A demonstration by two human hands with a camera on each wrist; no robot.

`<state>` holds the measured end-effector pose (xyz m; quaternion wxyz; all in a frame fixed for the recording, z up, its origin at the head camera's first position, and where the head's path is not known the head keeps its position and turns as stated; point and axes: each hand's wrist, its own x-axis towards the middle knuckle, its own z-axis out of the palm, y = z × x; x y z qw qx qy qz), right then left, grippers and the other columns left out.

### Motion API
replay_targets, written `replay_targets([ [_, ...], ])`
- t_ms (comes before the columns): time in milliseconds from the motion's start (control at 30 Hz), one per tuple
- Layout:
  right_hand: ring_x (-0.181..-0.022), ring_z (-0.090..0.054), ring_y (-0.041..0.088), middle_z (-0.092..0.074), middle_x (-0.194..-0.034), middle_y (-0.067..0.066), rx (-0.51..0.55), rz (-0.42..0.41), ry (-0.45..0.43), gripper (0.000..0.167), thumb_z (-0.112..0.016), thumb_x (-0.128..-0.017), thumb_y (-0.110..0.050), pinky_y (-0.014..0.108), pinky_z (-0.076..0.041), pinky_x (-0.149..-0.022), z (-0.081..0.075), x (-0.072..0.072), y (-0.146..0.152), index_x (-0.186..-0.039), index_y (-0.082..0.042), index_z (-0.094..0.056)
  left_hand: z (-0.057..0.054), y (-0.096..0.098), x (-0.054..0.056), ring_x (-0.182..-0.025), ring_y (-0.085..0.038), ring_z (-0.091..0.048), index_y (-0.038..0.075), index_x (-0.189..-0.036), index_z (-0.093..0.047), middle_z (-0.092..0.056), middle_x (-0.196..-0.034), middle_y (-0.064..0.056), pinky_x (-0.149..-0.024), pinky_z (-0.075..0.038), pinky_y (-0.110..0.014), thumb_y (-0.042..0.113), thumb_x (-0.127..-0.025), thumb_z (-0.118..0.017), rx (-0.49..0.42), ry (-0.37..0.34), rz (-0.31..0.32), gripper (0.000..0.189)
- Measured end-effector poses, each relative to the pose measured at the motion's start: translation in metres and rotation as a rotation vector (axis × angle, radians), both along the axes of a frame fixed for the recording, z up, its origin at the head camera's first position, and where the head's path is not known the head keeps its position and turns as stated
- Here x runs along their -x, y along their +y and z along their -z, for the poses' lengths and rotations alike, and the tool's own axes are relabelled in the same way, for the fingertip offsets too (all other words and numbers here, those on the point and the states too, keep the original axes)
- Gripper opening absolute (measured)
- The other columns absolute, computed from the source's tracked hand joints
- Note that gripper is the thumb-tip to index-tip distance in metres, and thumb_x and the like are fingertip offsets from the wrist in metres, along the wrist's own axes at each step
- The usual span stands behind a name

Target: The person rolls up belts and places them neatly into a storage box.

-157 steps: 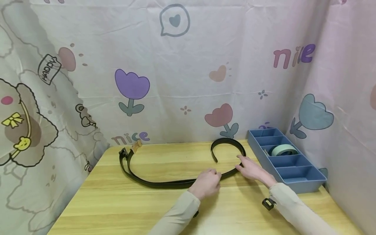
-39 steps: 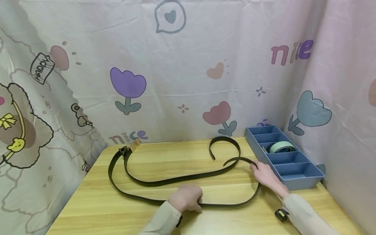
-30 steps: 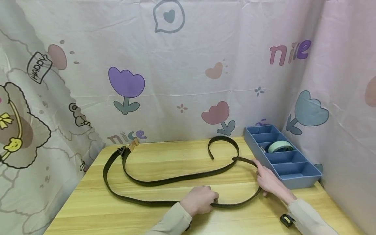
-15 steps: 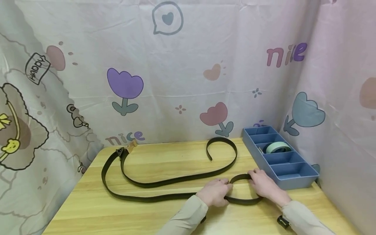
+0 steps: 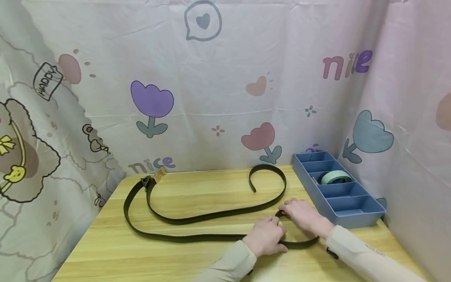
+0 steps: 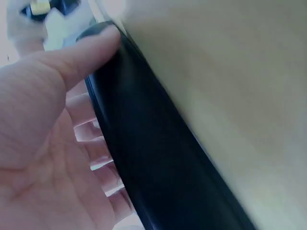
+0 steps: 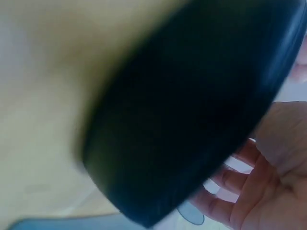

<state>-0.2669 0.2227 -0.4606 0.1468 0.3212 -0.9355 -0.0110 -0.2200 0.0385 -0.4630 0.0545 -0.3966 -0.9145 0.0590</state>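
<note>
On the wooden table a black belt runs in front, its far-left end at a dark buckle. My left hand grips it toward the right; in the left wrist view the thumb lies over the strap, fingers behind. My right hand holds the belt's tail, bent back into a loop beside the left hand. In the right wrist view, the curved strap hides the thumb and fingertips. A second black belt with a tan buckle lies behind, its tail curled.
A blue divided tray stands at the table's right edge, just beyond the right hand. One compartment holds a rolled pale-green belt. A patterned curtain hangs behind and at both sides of the table.
The front belt has been pulled apart from the rear one, toward the near side. Its right end is now folded back leftward by the right hand, and the hands have come close together.
</note>
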Motion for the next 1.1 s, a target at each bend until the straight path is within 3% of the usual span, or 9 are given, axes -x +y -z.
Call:
replay_targets([
  [167, -0.072, -0.066, 0.022, -0.070, -0.084, -0.001, 0.039, 0.012, 0.018, 0.015, -0.066, -0.087, -0.005, 0.039, -0.051, -0.058, -0.009, 0.011, 0.012, -0.096, -0.017, -0.065, -0.004, 0.010, -0.007, -0.081, -0.007, -0.057, 0.037, -0.105, -0.066, -0.059, -0.092, 0.011, -0.063, -0.046, -0.024, 0.055, -0.082, -0.072, 0.034, -0.041, 0.073, 0.030],
  [333, -0.078, -0.068, 0.026, -0.072, -0.095, 0.005, 0.076, 0.042, -0.088, 0.040, -0.059, -0.084, 0.009, 0.042, -0.052, -0.062, -0.014, 0.018, 0.024, -0.116, -0.013, -0.064, -0.004, 0.015, -0.011, -0.076, -0.006, -0.056, 0.037, -0.108, -0.064, -0.058, -0.090, 0.012, -0.059, -0.045, -0.024, 0.057, -0.079, -0.074, 0.049, -0.040, 0.083, 0.036],
  [467, -0.074, -0.065, 0.025, -0.069, -0.090, 0.008, 0.119, 0.108, -0.159, 0.037, -0.057, -0.084, 0.013, 0.039, -0.050, -0.059, -0.013, 0.022, 0.032, -0.114, -0.009, -0.061, 0.000, 0.017, -0.014, -0.074, -0.007, -0.057, 0.037, -0.103, -0.065, -0.058, -0.086, 0.013, -0.059, -0.045, -0.024, 0.069, -0.074, -0.070, 0.031, 0.021, 0.074, 0.043],
  [567, -0.071, -0.061, 0.024, -0.063, -0.084, 0.008, 0.151, 0.155, -0.171, 0.025, -0.058, -0.088, 0.009, 0.037, -0.047, -0.057, -0.011, 0.023, 0.037, -0.107, -0.007, -0.059, 0.002, 0.018, -0.017, -0.072, -0.007, -0.057, 0.037, -0.098, -0.065, -0.058, -0.084, 0.014, -0.059, -0.043, -0.024, 0.071, -0.074, -0.068, 0.023, 0.057, 0.083, 0.041],
  [667, -0.069, -0.057, 0.022, -0.057, -0.080, 0.005, 0.179, 0.173, -0.165, 0.017, -0.058, -0.089, 0.007, 0.036, -0.045, -0.057, -0.009, 0.022, 0.040, -0.099, -0.006, -0.057, 0.002, 0.018, -0.018, -0.072, -0.005, -0.057, 0.038, -0.096, -0.066, -0.060, -0.083, 0.015, -0.058, -0.042, -0.023, 0.057, -0.079, -0.073, 0.025, 0.051, 0.124, 0.026],
  [767, -0.068, -0.049, 0.018, -0.051, -0.075, 0.002, 0.197, 0.164, -0.168, 0.020, -0.056, -0.087, 0.011, 0.033, -0.042, -0.057, -0.006, 0.019, 0.042, -0.090, -0.009, -0.056, 0.000, 0.013, -0.018, -0.072, -0.003, -0.058, 0.036, -0.092, -0.067, -0.062, -0.082, 0.015, -0.056, -0.042, -0.022, 0.034, -0.080, -0.076, 0.028, 0.001, 0.152, 0.015],
  [833, -0.068, -0.047, 0.016, -0.050, -0.074, 0.001, 0.213, 0.155, -0.181, 0.027, -0.055, -0.082, 0.015, 0.032, -0.041, -0.059, -0.005, 0.017, 0.042, -0.087, -0.011, -0.056, -0.002, 0.008, -0.016, -0.073, -0.003, -0.059, 0.034, -0.089, -0.067, -0.063, -0.082, 0.015, -0.055, -0.044, -0.023, 0.022, -0.077, -0.075, 0.027, -0.047, 0.138, 0.019],
  [933, -0.071, -0.051, 0.014, -0.056, -0.077, 0.001, 0.219, 0.138, -0.196, 0.035, -0.054, -0.074, 0.021, 0.032, -0.044, -0.061, -0.004, 0.012, 0.043, -0.085, -0.012, -0.059, -0.006, -0.003, -0.012, -0.076, -0.004, -0.061, 0.032, -0.092, -0.069, -0.065, -0.085, 0.014, -0.058, -0.047, -0.025, 0.017, -0.076, -0.076, 0.032, -0.103, 0.064, 0.023],
  [1100, -0.081, -0.062, 0.018, -0.066, -0.085, 0.002, 0.189, 0.081, -0.269, 0.036, -0.053, -0.074, 0.021, 0.034, -0.051, -0.069, -0.006, -0.001, 0.049, -0.090, -0.009, -0.067, -0.006, -0.017, -0.004, -0.072, -0.008, -0.057, 0.028, -0.092, -0.070, -0.065, -0.083, 0.011, -0.059, -0.048, -0.028, 0.015, -0.078, -0.076, 0.032, -0.121, -0.059, 0.020],
])
